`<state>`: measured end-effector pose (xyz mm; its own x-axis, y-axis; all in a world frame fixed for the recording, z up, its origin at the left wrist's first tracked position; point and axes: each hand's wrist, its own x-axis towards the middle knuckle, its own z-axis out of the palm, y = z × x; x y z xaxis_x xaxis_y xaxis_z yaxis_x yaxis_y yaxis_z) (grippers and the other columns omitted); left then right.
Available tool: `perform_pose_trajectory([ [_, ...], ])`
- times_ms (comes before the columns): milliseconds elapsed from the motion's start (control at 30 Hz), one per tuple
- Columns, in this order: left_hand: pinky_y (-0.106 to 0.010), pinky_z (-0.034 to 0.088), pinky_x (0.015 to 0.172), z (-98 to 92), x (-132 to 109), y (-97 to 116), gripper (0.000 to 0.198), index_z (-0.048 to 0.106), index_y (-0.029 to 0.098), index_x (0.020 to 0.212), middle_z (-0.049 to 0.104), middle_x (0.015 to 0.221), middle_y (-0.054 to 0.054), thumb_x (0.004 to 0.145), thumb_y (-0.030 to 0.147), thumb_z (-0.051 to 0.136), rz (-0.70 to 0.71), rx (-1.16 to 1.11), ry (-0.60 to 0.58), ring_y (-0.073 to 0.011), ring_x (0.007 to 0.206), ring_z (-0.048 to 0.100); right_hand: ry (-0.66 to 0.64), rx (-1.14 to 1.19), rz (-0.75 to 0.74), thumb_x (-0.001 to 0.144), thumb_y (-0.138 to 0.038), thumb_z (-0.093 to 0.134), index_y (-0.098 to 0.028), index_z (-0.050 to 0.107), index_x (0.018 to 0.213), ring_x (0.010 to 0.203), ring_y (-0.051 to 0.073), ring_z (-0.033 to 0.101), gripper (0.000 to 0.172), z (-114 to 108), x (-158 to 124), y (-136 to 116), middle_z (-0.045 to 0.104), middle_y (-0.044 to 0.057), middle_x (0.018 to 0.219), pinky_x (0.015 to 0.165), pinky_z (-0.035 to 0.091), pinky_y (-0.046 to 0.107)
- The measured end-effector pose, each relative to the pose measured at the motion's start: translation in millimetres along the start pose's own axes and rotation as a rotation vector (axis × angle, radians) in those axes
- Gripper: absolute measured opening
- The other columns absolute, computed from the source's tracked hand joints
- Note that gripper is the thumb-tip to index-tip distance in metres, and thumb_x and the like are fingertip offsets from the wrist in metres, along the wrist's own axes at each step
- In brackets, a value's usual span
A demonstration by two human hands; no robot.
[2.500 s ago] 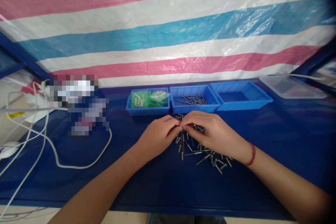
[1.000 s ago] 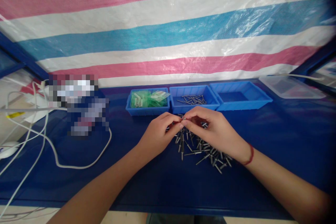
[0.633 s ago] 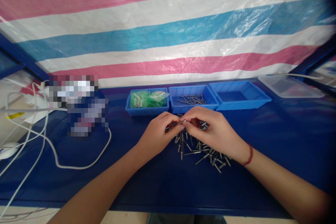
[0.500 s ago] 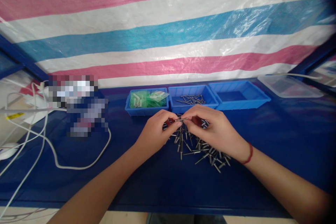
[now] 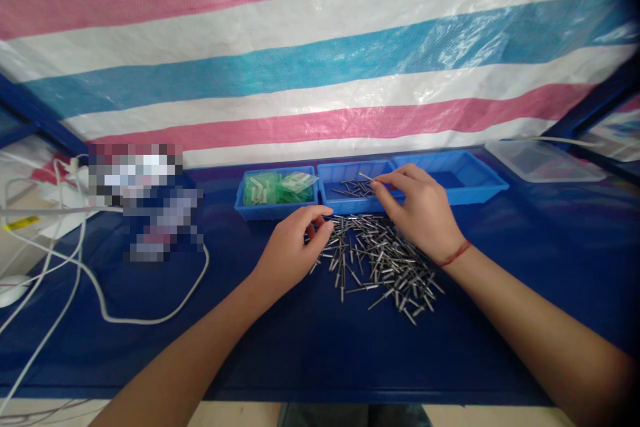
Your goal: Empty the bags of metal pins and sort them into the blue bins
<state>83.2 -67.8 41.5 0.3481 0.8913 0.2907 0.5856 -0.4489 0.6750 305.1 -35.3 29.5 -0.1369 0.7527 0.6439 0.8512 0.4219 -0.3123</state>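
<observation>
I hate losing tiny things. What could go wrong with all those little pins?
The right hand pinches one pin over the middle bin; it might slip and fall outside. The pile lies beside the right wrist, so a sweep could scatter pins. The left hand rests at the pile's edge, where pin ends might prick.

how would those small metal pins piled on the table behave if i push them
The small silver metal pins look thin, round and stiff, so they would probably roll and scatter on the smooth dark blue tabletop. Each likely weighs little: the right hand pinches one pin by fingertips alone.
</observation>
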Motion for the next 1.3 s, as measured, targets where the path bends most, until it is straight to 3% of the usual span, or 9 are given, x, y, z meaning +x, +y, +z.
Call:
perform_pose_trajectory([
  [167, -0.027, 0.044, 0.075, -1.3, -1, 0, 0.018, 0.064, 0.018, 0.095, 0.063, 0.091, -0.004, 0.089, 0.019, 0.047, 0.098, 0.08, -0.162, -0.0149, 0.081, 0.058, -0.002, -0.168, 0.051, 0.089, -0.041, 0.051, -0.018, 0.07, 0.087, 0.08, 0.025, 0.059, 0.029, 1, 2, 5, 0.062, 0.009, 0.082, 0.066, 0.041, 0.035],
  [267, -0.03, 0.042, 0.081, -0.4, -2, 1, 0.017, 0.064, 0.018, 0.089, 0.063, 0.093, -0.004, 0.084, 0.012, 0.048, 0.241, 0.169, -0.281, -0.0174, 0.087, 0.056, -0.046, -0.046, 0.037, 0.09, -0.036, 0.049, -0.018, 0.068, 0.086, 0.077, 0.023, 0.059, 0.026, -9, 1, -5, 0.061, 0.008, 0.077, 0.067, 0.042, 0.035],
  [367, -0.033, 0.039, 0.081, 3.2, -4, 4, 0.018, 0.065, 0.02, 0.093, 0.063, 0.095, -0.004, 0.085, 0.015, 0.05, 0.331, 0.269, -0.343, -0.0185, 0.087, 0.055, -0.081, 0.085, 0.013, 0.088, -0.029, 0.05, -0.019, 0.064, 0.081, 0.072, 0.02, 0.057, 0.019, -20, 1, -15, 0.059, 0.006, 0.075, 0.066, 0.043, 0.033],
  [433, -0.033, 0.038, 0.079, 5.9, -4, 5, 0.019, 0.065, 0.022, 0.098, 0.062, 0.097, -0.004, 0.088, 0.021, 0.049, 0.345, 0.316, -0.348, -0.0189, 0.086, 0.054, -0.139, 0.125, -0.002, 0.085, -0.023, 0.052, -0.019, 0.062, 0.077, 0.068, 0.018, 0.056, 0.014, -25, 0, -19, 0.058, 0.004, 0.075, 0.064, 0.042, 0.032],
  [533, -0.032, 0.039, 0.078, 7.7, -4, 5, 0.021, 0.064, 0.02, 0.102, 0.062, 0.098, -0.005, 0.09, 0.023, 0.047, 0.323, 0.353, -0.325, -0.019, 0.087, 0.054, -0.328, 0.163, -0.08, 0.08, -0.017, 0.054, -0.02, 0.063, 0.076, 0.066, 0.015, 0.055, 0.01, -28, -1, -18, 0.059, 0.003, 0.077, 0.064, 0.041, 0.03],
  [767, -0.032, 0.04, 0.079, 5.7, -3, -1, 0.02, 0.062, 0.019, 0.1, 0.063, 0.099, -0.005, 0.092, 0.021, 0.044, 0.273, 0.362, -0.268, -0.0186, 0.088, 0.055, -0.667, 0.097, -0.207, 0.085, -0.017, 0.048, -0.02, 0.066, 0.08, 0.071, 0.015, 0.057, 0.018, -23, -4, -15, 0.056, 0.003, 0.078, 0.067, 0.038, 0.028],
  [1033, -0.031, 0.041, 0.079, 7.5, -3, 0, 0.019, 0.063, 0.019, 0.1, 0.063, 0.097, -0.004, 0.091, 0.023, 0.046, 0.276, 0.348, -0.283, -0.0183, 0.087, 0.055, -0.686, -0.07, -0.189, 0.088, -0.027, 0.047, -0.019, 0.063, 0.077, 0.07, 0.015, 0.057, 0.021, -15, -8, -27, 0.06, 0.003, 0.076, 0.059, 0.031, 0.027],
  [1300, -0.031, 0.041, 0.078, 7.1, -3, 0, 0.019, 0.064, 0.018, 0.099, 0.064, 0.097, -0.005, 0.091, 0.023, 0.047, 0.269, 0.347, -0.297, -0.0182, 0.086, 0.056, -0.675, -0.207, -0.192, 0.085, -0.019, 0.049, -0.02, 0.064, 0.079, 0.072, 0.016, 0.059, 0.017, -15, -9, -36, 0.063, 0.003, 0.08, 0.057, 0.03, 0.027],
])
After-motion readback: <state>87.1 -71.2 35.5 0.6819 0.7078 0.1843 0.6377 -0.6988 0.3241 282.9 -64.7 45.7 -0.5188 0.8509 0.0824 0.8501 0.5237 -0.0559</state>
